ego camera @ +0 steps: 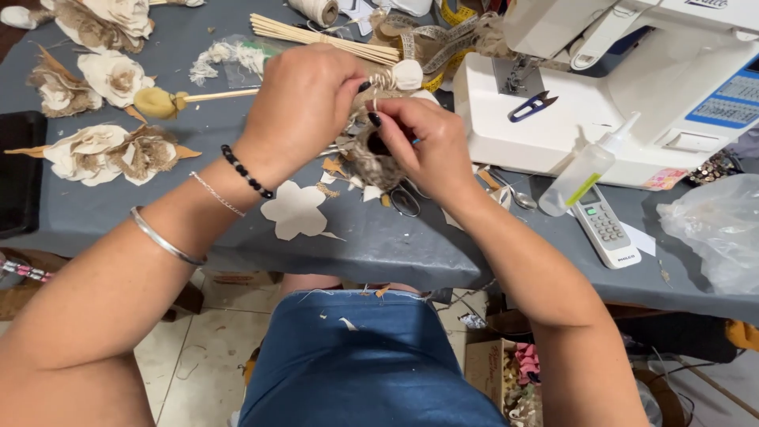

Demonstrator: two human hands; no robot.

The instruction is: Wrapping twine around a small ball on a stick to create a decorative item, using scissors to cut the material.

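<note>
Both hands, left [304, 103] and right [423, 146], pinch a burlap flower [378, 162] (mostly hidden behind fingers)

Both hands, left hand [304, 99] and right hand [423, 146], pinch a burlap flower [371, 162]; sewing machine [632, 87] at two o'clock.

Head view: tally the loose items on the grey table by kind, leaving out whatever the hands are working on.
Finished fabric flowers, cream and burlap: 3, at and
Flat cream flower cut-out: 1
Sewing machine: 1
Glue bottle: 1
Remote control: 1
Blue thread snips: 1
Scissors: 1
Bundle of wooden sticks: 1
Total: 10
</note>
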